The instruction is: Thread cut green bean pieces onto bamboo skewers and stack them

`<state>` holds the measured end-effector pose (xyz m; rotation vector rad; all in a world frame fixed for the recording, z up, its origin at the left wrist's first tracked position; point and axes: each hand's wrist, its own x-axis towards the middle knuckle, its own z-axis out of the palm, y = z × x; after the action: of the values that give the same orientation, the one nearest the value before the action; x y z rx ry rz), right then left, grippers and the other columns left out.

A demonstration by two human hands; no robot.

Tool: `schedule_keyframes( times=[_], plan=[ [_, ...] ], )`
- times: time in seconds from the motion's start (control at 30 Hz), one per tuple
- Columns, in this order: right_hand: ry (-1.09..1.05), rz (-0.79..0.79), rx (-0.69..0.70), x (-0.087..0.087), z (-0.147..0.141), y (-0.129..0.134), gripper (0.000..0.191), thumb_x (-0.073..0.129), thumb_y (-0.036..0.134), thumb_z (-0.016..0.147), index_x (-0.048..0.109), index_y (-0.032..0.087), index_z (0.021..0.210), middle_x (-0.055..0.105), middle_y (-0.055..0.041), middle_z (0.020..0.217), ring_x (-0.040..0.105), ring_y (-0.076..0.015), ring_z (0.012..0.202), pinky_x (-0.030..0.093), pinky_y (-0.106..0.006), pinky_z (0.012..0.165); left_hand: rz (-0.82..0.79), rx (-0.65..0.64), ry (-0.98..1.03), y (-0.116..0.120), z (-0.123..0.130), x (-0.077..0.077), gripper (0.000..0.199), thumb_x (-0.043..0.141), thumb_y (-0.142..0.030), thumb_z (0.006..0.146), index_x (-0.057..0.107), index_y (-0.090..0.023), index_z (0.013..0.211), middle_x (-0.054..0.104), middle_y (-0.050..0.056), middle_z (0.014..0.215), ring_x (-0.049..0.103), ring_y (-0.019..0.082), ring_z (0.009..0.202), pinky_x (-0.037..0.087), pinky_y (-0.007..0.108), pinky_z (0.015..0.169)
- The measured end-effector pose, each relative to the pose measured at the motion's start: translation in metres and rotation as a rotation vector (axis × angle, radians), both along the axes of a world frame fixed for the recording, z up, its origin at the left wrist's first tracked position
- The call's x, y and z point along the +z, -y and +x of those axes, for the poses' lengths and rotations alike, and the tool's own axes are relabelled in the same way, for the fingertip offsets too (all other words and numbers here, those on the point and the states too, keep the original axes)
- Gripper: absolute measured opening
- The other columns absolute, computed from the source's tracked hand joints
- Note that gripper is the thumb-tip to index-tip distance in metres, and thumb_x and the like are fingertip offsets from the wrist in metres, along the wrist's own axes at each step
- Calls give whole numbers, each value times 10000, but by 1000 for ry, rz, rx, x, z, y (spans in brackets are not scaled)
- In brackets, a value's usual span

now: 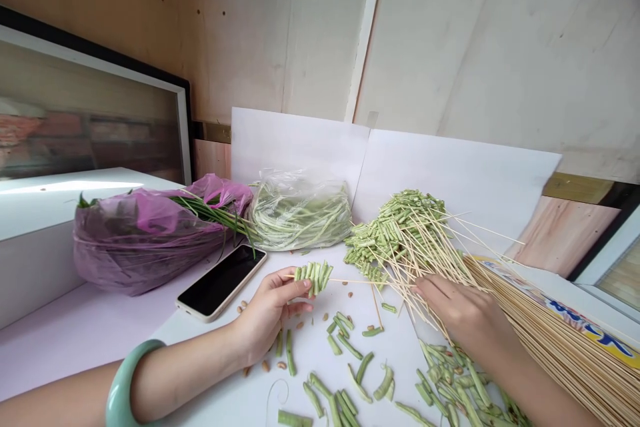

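Left hand pinches the bean skewer above the middle of the tabletop; right hand nearly closed at its far end, exact grip unclear. Judged light; beans firm but splittable, stick thin, snappable. Best held by bare stick. Packaging toward right edge: lettering illegible.

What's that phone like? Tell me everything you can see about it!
The phone is a rounded rectangle with a black, shiny screen that looks off. A pale, creamy edge, maybe a case, goes around it. It lies flat, screen up, slanting on the white table, between the purple bag and the left hand. No hand touches it. Thin green stalks poke over its far end.
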<state>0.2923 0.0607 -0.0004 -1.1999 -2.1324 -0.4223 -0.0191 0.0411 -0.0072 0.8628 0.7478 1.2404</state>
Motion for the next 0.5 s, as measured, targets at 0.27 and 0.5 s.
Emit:
schedule_keyframes(
  times=[0.27, 0.5],
  plan=[
    [362, 309, 50, -1, 3, -1, 344, 417, -17, 862, 634, 186, 1037, 711, -55, 831, 625, -175, 671, 410, -291, 597, 38, 0, -55, -2, -1, -2, 238, 841, -268, 614, 662, -115, 637, 591, 1, 672, 528, 96, 654, 446, 222, 705],
    [436, 486, 127, 5, 6, -1, 287, 461, -9, 883, 611, 140, 1077, 741, -60, 842, 668, -184, 744, 468, -300, 643, 81, 33, -97, -3, -2, -2, 246, 817, -292, 644, 639, -130, 594, 566, -17, 636, 505, 87, 636, 433, 212, 681]
  ],
)
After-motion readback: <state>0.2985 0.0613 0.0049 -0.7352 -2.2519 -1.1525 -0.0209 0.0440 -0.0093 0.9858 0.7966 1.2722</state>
